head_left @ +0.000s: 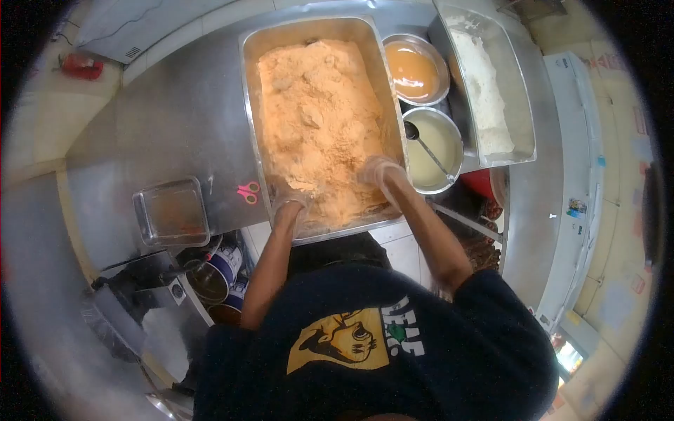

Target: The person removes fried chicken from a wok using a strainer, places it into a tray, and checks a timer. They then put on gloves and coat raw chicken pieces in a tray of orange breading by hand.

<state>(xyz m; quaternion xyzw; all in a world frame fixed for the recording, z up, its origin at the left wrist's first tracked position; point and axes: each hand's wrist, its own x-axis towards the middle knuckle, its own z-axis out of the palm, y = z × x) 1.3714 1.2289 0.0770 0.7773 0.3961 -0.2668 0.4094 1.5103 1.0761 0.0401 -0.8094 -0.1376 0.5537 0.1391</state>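
Note:
A large metal tray [248, 112] is heaped with orange, flour-like powder [319, 91] that has several lumps on its surface. Both hands are in its near part, wearing thin clear plastic gloves. My left hand [296, 198] reaches in over the near left corner, fingers sunk in the powder. Near the right wall, my right hand [377, 172] is pushed into the same powder, its fingers hidden too. I cannot tell whether either hand grips anything beneath the surface.
Right of the tray stand a bowl of orange liquid [414, 70] and a bowl of pale batter [428, 158] with a ladle [430, 154]. Beyond them is a bin of white flour [484, 91]. Pink-handled scissors [248, 192] and a small metal pan [172, 181] lie left.

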